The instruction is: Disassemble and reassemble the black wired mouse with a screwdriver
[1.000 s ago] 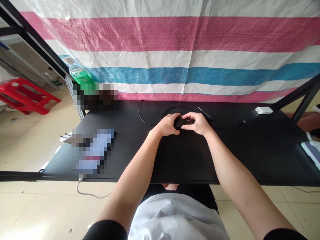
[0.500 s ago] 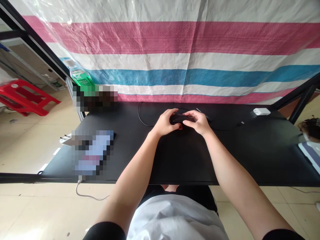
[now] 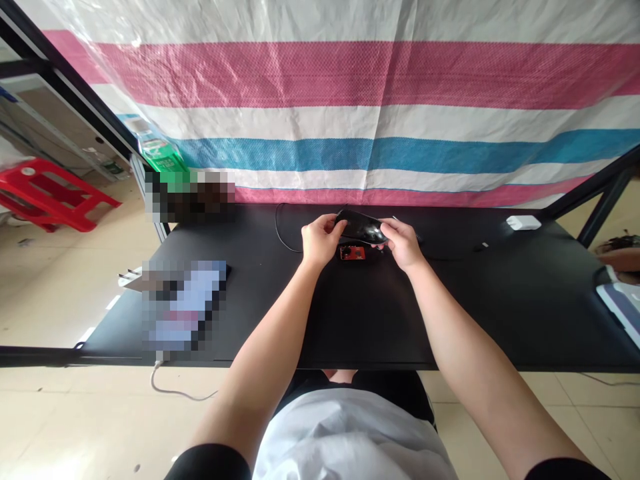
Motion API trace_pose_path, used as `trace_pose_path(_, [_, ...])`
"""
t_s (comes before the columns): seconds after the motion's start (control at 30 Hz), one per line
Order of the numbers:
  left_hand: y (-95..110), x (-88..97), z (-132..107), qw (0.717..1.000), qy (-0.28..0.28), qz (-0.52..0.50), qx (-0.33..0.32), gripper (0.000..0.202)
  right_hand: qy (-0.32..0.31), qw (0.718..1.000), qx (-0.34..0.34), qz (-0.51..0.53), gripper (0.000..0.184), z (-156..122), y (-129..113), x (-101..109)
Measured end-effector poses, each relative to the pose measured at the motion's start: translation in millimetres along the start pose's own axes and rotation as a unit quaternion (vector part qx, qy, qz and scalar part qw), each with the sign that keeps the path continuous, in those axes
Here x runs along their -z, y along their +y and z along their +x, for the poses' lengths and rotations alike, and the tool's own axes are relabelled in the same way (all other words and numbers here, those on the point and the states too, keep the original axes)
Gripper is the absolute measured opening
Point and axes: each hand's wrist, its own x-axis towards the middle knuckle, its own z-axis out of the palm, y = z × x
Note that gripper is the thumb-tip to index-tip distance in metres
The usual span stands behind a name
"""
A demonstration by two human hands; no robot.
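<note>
My left hand (image 3: 323,241) and my right hand (image 3: 404,245) hold a glossy black computer mouse shell (image 3: 361,227) by its two ends, lifted just above the black table (image 3: 450,307). A small red circuit board (image 3: 353,253) lies flat on the table right below the shell, between my hands. A thin black cable (image 3: 283,227) loops behind my left hand. Behind my right hand, a slim dark screwdriver (image 3: 406,222) is partly hidden.
A white charger (image 3: 523,223) sits at the far right of the table. Pixelated items (image 3: 183,307) cover its left part. A striped woven tarp (image 3: 350,120) hangs behind it, with a green bottle (image 3: 160,157) at the back left. A red stool (image 3: 50,193) stands on the floor.
The black shell has come up off the red circuit board, which now shows on the table. My hands have moved apart, one at each end of the shell.
</note>
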Motion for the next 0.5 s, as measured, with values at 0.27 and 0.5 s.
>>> trace_pose_path(0.27, [3.9,2.6,0.5,1.000,0.005,0.023,0.015,0.022,0.011,1.000,-0.018,0.010,0.051,-1.2,-5.4,-4.6])
trace_pose_path(0.5, [1.9,1.3,0.6,0.999,0.012,0.029,0.020,0.024,0.024,0.998,-0.041,0.050,0.061,-1.4,-6.8,-6.2])
